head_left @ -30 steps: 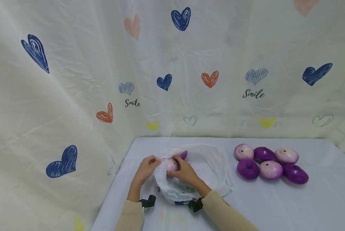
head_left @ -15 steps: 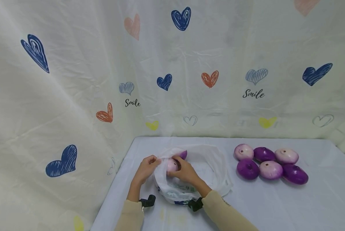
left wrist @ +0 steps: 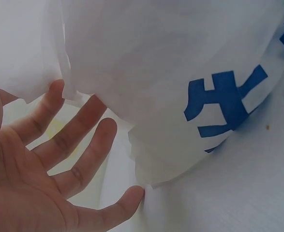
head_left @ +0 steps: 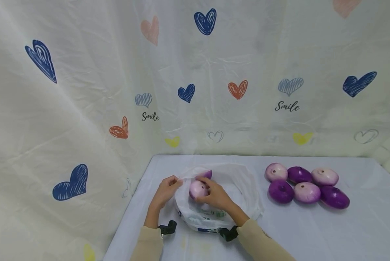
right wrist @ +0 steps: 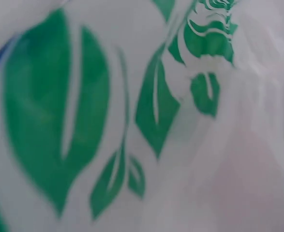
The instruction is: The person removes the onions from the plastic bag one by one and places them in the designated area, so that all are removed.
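A white plastic bag [head_left: 247, 188] lies with its mouth open on the table. At its left rim my left hand [head_left: 164, 190] pinches the plastic. The left wrist view shows this left hand [left wrist: 40, 179] with several fingers spread beside the bag [left wrist: 166, 53], which has blue printing. My right hand [head_left: 217, 195] reaches inside the bag and holds a pale purple onion [head_left: 198, 189] between thumb and fingers. Behind those fingers, a darker purple onion [head_left: 208, 174] shows partly. Green leaf prints on the bag [right wrist: 64, 106] fill the blurred right wrist view; the right hand is not visible there.
Several onions, dark purple [head_left: 280, 191] and pale [head_left: 307, 192], sit in two rows on the right of the white-covered table [head_left: 361, 232]. A white curtain [head_left: 263, 54] with printed hearts hangs behind the table and along its left side.
Over the last half second, my right hand and the pale onion have shifted slightly right and toward me, showing more of the onion. My left hand stays at the bag's rim.
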Demonstrator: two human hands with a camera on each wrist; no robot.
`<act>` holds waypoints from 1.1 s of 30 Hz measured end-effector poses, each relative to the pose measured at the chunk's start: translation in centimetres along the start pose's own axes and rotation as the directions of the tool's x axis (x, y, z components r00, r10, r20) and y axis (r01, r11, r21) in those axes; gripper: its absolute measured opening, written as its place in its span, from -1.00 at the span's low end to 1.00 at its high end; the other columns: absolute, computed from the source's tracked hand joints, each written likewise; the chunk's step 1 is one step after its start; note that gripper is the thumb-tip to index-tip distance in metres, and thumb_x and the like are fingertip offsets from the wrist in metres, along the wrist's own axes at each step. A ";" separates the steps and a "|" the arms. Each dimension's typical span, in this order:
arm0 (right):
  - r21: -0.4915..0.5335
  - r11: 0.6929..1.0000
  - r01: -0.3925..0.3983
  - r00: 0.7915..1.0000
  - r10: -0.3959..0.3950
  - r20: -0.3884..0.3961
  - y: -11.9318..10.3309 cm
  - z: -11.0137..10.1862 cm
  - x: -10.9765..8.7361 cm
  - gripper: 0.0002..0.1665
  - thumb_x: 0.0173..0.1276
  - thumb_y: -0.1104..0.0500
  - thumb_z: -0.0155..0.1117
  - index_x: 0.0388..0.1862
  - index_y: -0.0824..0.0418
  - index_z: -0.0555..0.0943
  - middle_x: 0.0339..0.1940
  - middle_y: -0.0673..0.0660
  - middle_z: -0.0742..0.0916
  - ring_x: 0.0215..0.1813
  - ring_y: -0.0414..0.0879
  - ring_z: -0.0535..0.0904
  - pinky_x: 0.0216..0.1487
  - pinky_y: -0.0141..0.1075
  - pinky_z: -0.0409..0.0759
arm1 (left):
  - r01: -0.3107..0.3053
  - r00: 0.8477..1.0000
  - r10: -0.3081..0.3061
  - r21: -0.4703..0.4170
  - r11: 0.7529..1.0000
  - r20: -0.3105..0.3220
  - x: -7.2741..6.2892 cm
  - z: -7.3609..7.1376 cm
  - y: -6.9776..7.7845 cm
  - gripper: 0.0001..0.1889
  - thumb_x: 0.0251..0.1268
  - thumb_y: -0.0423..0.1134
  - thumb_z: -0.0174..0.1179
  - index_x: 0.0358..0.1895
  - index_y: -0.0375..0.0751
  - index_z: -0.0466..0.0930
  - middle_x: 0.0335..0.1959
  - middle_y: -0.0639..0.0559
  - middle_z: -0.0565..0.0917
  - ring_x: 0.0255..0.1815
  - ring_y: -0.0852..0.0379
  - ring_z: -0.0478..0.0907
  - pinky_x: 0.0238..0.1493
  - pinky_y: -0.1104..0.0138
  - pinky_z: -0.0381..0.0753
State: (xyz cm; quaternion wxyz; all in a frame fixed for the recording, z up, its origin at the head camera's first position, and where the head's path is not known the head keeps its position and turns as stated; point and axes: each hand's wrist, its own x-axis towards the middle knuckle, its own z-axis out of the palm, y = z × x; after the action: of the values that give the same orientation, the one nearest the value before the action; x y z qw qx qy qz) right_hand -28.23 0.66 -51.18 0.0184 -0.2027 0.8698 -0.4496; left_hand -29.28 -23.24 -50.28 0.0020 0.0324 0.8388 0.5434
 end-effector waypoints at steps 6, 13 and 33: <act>-0.004 1.000 0.006 1.000 -0.006 0.007 -0.2 -1.3 -1.2 -0.10 0.14 0.03 0.61 0.44 0.14 0.45 0.10 0.20 0.65 0.05 0.01 0.59 0.03 -0.08 0.66 | 0.002 1.000 -0.002 -0.005 1.000 -0.006 -0.1 0.0 -0.1 -0.76 0.46 -0.06 0.24 -0.24 -0.18 0.62 -0.34 0.03 0.58 -0.25 0.09 0.46 -0.18 0.25 0.43; 0.026 1.000 0.003 1.000 -0.003 0.025 -0.2 -3.3 -2.6 -0.09 0.16 0.02 0.60 0.46 0.13 0.42 0.15 0.20 0.61 0.05 0.00 0.61 0.03 -0.15 0.71 | 0.016 1.000 -0.016 -0.005 1.000 -0.008 -0.1 0.1 -0.2 -0.76 0.46 -0.06 0.24 -0.23 -0.18 0.62 -0.34 0.04 0.56 -0.23 0.08 0.46 -0.17 0.24 0.43; 0.109 0.986 0.127 0.992 -0.127 -0.009 1.2 -9.1 -6.9 -0.06 0.16 0.04 0.62 0.49 0.02 0.38 0.18 0.23 0.57 0.06 0.04 0.61 0.07 -0.06 0.70 | 0.022 1.000 -0.022 -0.010 1.000 -0.011 0.0 0.1 -0.1 -0.78 0.46 -0.08 0.24 -0.24 -0.17 0.61 -0.36 0.05 0.54 -0.26 0.08 0.45 -0.20 0.25 0.42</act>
State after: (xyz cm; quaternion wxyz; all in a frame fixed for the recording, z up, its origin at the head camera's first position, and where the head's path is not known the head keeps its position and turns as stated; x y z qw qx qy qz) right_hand -24.25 10.91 -47.74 0.0001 -0.2558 0.8292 -0.4970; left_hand -29.32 -23.20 -50.39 0.0037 0.0201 0.8365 0.5475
